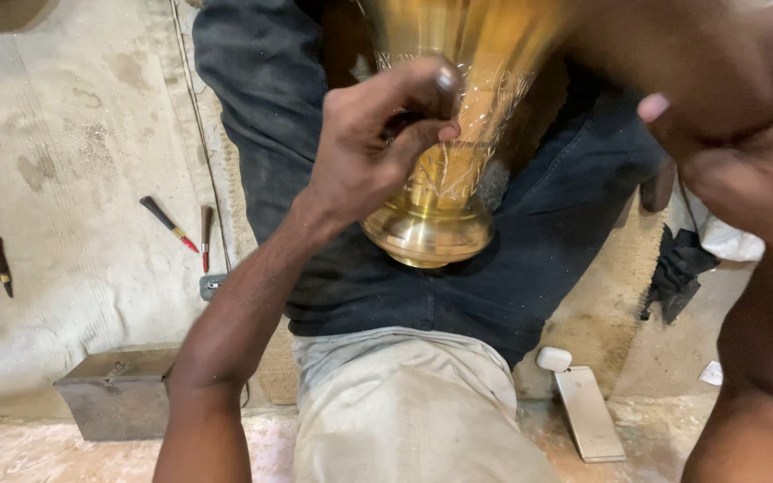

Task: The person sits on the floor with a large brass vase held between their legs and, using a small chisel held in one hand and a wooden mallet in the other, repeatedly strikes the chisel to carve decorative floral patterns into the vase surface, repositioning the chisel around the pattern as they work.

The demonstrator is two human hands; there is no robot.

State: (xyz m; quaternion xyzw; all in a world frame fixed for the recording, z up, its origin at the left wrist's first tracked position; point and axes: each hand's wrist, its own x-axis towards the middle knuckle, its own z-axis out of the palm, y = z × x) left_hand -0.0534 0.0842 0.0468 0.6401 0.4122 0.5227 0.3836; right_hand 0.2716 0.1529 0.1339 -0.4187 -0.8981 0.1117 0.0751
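The left hand [378, 143] is closing its fingertips in a pinch against the side of a polished brass vase [436, 179], thumb and forefinger pressing together at the engraved band; whether a small tool is sitting inside the pinch cannot be told, as nothing protrudes clearly. The right hand [744, 152] is hovering at the upper right, blurred and very near the camera, its fingers curling inward — whether it is gripping anything cannot be told.

The vase is lying across the person's lap on dark trousers [530, 250], its round foot pointing toward the camera's lower centre and its wider body running up out of view. Fine scratched lines are showing on the brass beside the fingertips, so the step in hand appears to be surface engraving or marking. Judged from this, the next move is calling for a steady brace on the vase and light, controlled pressure.

A grey metal box [118, 389] is sitting closed on the floor at lower left — its contents are hidden. Two red-tipped hand tools [185, 231] are lying nearby, and a pale phone [588, 411] is resting at lower right.
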